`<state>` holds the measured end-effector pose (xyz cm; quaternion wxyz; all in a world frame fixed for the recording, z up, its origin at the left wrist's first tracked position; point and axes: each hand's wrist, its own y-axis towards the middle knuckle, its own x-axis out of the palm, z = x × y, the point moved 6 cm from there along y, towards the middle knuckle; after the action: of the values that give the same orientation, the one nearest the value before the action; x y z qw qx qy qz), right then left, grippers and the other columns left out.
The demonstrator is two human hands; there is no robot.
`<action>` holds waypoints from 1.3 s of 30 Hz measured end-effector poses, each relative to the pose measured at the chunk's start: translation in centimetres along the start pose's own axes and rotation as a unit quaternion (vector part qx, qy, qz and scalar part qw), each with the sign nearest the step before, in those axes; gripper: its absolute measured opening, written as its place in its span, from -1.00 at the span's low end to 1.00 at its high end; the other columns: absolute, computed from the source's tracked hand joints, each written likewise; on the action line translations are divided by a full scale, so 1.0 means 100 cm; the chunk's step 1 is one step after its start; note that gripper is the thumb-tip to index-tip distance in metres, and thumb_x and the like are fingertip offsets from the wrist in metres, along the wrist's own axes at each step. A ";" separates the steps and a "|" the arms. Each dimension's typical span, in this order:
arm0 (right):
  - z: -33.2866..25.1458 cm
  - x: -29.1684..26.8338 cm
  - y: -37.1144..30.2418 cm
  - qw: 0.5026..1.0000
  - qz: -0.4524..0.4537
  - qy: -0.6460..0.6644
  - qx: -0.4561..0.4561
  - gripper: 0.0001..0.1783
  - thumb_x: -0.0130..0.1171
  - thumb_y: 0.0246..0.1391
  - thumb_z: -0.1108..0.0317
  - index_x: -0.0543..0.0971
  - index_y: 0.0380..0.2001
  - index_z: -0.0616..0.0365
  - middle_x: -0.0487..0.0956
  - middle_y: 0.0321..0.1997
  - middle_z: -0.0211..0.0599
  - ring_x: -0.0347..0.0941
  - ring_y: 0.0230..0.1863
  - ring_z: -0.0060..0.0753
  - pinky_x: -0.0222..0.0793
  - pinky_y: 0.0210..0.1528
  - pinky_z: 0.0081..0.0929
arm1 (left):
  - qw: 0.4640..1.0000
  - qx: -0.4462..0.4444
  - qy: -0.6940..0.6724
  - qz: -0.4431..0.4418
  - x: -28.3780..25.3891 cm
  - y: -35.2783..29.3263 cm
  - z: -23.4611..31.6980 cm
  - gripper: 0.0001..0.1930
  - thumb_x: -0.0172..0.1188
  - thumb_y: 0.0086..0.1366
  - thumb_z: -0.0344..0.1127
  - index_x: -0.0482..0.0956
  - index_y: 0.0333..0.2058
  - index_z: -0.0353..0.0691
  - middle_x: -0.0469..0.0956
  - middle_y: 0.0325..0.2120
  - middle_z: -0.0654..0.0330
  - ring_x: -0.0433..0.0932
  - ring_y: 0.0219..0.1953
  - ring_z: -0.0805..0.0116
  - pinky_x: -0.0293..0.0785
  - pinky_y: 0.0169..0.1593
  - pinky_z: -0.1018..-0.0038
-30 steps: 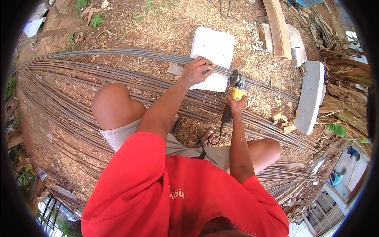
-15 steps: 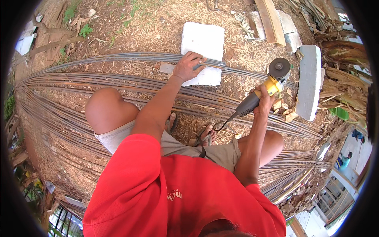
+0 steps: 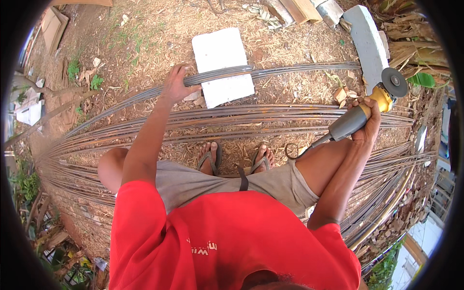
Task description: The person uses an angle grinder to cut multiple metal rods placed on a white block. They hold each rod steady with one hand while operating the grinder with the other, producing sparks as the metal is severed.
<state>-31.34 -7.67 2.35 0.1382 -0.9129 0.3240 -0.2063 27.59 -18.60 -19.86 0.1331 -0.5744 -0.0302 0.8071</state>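
Observation:
My right hand (image 3: pixel 368 118) is wrapped round the yellow and dark grey body of an angle grinder (image 3: pixel 355 121). Its dark disc (image 3: pixel 394 82) points up and to the right, clear of the rods. From the grinder's rear end a black cord (image 3: pixel 302 151) loops down past my right knee. A bundle of thin steel rebar rods (image 3: pixel 220 74) lies across a white slab (image 3: pixel 227 46). Just left of that slab, my left hand (image 3: pixel 177 87) rests over the bundle, fingers stretched and thumb apart.
More rusty rebar (image 3: pixel 208 116) runs side to side between the slab and my sandalled feet (image 3: pixel 210 162). A long grey concrete block (image 3: pixel 366 41) stands at the far right, beside wooden planks (image 3: pixel 299 9). Further rods (image 3: pixel 386 169) spread by my right knee.
My left hand has moved left along the bundle, off the slab, and its fingers have opened out. My right hand has carried the grinder to the right, away from the bundle. The view has shifted.

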 end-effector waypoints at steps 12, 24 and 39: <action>-0.031 -0.069 -0.021 0.987 0.010 0.160 0.007 -0.70 0.37 0.20 0.43 0.50 -0.08 0.25 0.60 -0.27 -0.18 0.61 -0.24 -0.29 0.76 -0.07 -0.20 | 0.943 -0.150 0.161 -0.249 0.003 0.005 -0.121 -0.29 0.52 0.27 0.26 0.74 0.12 -0.26 0.78 0.03 -0.14 0.75 0.15 -0.09 0.66 0.31 0.09; -0.054 -0.160 -0.055 0.982 0.085 0.160 -0.046 -0.66 0.40 0.18 0.41 0.51 -0.05 0.24 0.60 -0.25 -0.23 0.61 -0.23 -0.32 0.74 -0.05 -0.20 | 0.956 -0.166 0.135 -0.202 0.002 0.005 -0.101 -0.50 0.27 0.39 0.08 0.84 -0.05 -0.27 0.77 -0.03 -0.29 0.74 0.09 -0.25 0.63 0.23 0.00; -0.055 -0.131 -0.048 0.958 0.072 0.277 -0.019 -0.71 0.38 0.13 0.41 0.53 -0.12 0.23 0.62 -0.29 -0.25 0.63 -0.30 -0.32 0.72 -0.14 -0.16 | 0.986 -0.001 0.019 -0.166 0.022 0.131 0.324 -0.47 0.19 0.38 0.00 0.79 0.01 -0.39 0.77 0.01 -0.30 0.75 0.12 -0.23 0.60 0.25 -0.05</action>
<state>-40.57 3.74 5.26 0.0406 -0.7968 0.4182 -0.4343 -5.77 -27.27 -13.54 0.2656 -0.5767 -0.1232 0.7627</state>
